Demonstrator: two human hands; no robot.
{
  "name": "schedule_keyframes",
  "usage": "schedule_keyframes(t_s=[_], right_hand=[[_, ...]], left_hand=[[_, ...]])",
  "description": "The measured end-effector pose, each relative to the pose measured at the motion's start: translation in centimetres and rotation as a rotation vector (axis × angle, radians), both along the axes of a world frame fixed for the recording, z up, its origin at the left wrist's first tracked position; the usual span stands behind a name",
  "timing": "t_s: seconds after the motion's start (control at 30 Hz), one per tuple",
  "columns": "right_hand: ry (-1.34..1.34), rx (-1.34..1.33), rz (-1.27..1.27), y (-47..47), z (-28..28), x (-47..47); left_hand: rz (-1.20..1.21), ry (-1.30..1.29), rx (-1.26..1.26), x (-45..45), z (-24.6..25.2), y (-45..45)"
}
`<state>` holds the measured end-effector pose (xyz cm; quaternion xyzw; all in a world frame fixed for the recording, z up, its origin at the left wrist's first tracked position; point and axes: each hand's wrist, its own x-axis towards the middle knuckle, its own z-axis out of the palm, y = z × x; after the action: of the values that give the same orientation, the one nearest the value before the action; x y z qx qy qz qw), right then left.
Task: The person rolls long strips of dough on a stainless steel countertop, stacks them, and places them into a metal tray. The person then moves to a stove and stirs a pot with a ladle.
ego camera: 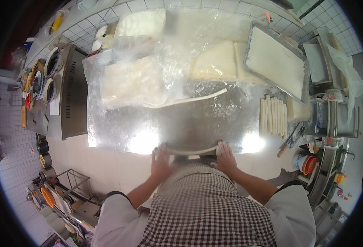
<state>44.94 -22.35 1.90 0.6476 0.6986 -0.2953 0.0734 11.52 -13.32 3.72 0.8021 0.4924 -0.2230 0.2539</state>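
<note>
At the near edge of the steel worktable (181,126), a thin dough rope (195,152) bows between my hands. My left hand (162,159) lies palm down at the rope's left end. At its right end rests my right hand (226,156), fingers stretched forward over the dough. Both palms are hidden, and neither hand looks closed around the rope. Farther in lies another long dough strip (196,99), in front of a flat dough sheet (129,81) partly under clear plastic. Several cut dough strips (273,116) are lined up at the table's right side.
A metal tray (275,61) filled with rows of white strips leans over the back right, beside large dough slabs (213,63). A wooden-handled scraper (289,140) juts past the right edge. Patterned bowls (52,61) stand on a steel cabinet (74,92) at left.
</note>
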Motion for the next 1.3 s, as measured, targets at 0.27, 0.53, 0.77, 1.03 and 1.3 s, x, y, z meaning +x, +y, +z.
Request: schedule_keyframes(t_s=[0.27, 0.53, 0.77, 1.03, 1.3], right_hand=[[-0.205, 0.525, -0.307, 17.9, -3.0, 3.4], [0.014, 0.157, -0.006, -2.2, -1.7, 0.6], [-0.256, 0.592, -0.35, 17.7, -0.7, 4.8], [0.004, 0.596, -0.524, 5.3, -0.3, 5.8], [0.042, 0.527, -1.028, -3.9, 0.1, 11.0]], left_hand=[[0.228, -0.228, 0.661, 0.8, -4.3, 15.7], [-0.07, -0.201, 0.115, -3.0, -3.0, -2.2], [0.01, -0.314, 0.798, -0.6, -3.2, 18.2], [-0.318, -0.552, 0.264, 15.9, -2.6, 12.3], [-0.545, -0.79, 0.066, 41.5, -3.0, 14.0]])
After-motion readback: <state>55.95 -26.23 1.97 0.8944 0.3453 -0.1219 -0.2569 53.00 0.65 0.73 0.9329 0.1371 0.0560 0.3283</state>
